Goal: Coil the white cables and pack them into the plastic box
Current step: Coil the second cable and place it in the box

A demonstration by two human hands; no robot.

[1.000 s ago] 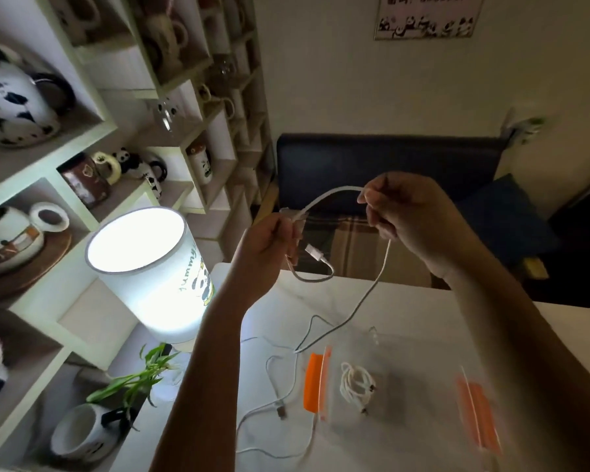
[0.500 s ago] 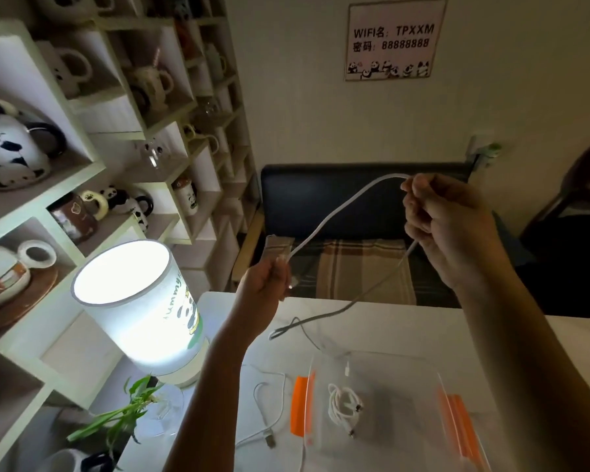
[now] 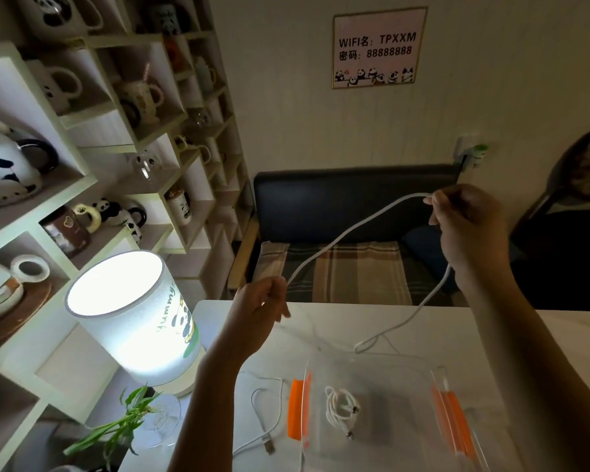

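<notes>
white cable (image 3: 348, 235) slanting up-right, both hands

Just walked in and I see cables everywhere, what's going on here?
A person is tidying white cables into a clear plastic box with orange latches. The left hand and right hand each pinch one long white cable, stretched between them above the table, its tail looping down. One coiled cable already lies in the box; another loose cable waits beside it.
</notes>
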